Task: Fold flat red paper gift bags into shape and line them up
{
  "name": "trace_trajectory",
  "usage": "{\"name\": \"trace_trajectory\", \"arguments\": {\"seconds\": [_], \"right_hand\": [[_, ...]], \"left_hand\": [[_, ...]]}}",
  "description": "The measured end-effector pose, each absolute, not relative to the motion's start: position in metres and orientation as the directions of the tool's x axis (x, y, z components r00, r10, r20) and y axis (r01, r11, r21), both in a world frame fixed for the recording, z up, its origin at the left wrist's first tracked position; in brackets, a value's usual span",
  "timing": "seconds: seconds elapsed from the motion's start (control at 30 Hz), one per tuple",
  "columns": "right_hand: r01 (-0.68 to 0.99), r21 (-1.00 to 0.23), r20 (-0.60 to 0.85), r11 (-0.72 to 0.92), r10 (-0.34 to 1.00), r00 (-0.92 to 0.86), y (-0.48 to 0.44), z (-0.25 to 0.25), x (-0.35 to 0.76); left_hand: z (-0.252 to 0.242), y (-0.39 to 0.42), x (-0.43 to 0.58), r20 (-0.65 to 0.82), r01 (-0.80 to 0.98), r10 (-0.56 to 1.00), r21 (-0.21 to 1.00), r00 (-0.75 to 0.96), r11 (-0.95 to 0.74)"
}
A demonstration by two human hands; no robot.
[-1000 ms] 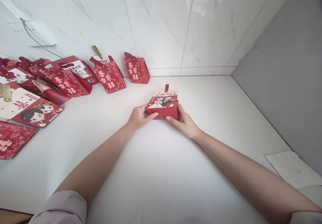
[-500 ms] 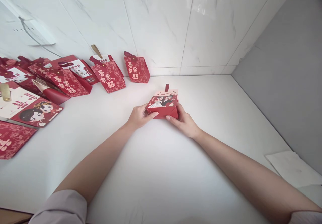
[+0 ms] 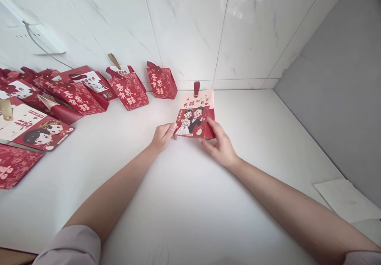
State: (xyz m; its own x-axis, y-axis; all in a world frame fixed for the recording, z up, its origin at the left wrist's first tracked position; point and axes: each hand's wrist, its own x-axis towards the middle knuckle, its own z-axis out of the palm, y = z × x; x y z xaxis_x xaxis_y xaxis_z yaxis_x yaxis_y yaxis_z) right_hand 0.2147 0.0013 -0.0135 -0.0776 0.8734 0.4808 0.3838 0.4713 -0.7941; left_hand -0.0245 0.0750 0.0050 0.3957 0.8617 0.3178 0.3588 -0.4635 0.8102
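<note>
A red and cream paper gift box [image 3: 192, 118] with a cartoon bride and groom on its front stands on the white table, leaning slightly back. From its top rises a dark red ribbon loop [image 3: 197, 89]. My left hand [image 3: 164, 136] is closed on the lower left edge, thumb at the front corner. On the opposite side, my right hand [image 3: 220, 144] grips the lower right corner; its fingers lie along the red side panel and its thumb is under the front bottom edge. Some fingertips are hidden behind the box.
Other red gift boxes stand against the tiled wall, including a single box [image 3: 162, 82] and a pair [image 3: 128, 90] left of mine. Several more crowd the left edge, one with a gold ribbon [image 3: 6, 109]. A white paper sheet [image 3: 348, 198] lies at right, near the grey wall.
The box has tipped upright: its red bottom faced me before, and now its printed front does. My hands have stayed at its lower corners, with the left thumb shifted off the bottom.
</note>
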Motion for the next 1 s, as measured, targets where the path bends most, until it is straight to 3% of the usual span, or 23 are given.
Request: {"name": "trace_trajectory", "arguments": {"seconds": [0.13,0.27,0.37,0.87,1.0], "right_hand": [[0.467,-0.697,0.549,0.544,0.824,-0.140,-0.002,-0.012,0.215],[0.514,-0.634,0.552,0.578,0.804,-0.223,-0.006,-0.006,0.213],[0.518,-0.595,0.554,0.614,0.781,-0.290,-0.007,-0.005,0.213],[0.420,-0.610,0.556,0.672,0.741,-0.376,-0.005,-0.012,0.213],[0.387,-0.600,0.576,0.701,0.713,-0.399,-0.006,-0.016,0.214]], "left_hand": [[0.003,0.074,-0.017,0.339,0.281,0.864,0.846,0.373,-0.453],[-0.006,0.071,-0.010,0.393,0.125,0.749,0.839,0.533,-0.529],[-0.009,0.066,-0.007,0.386,0.143,0.698,0.809,0.604,-0.571],[-0.006,0.066,-0.004,0.413,0.128,0.740,0.824,0.532,-0.552],[-0.007,0.066,-0.005,0.365,0.049,0.765,0.888,0.530,-0.457]]}}
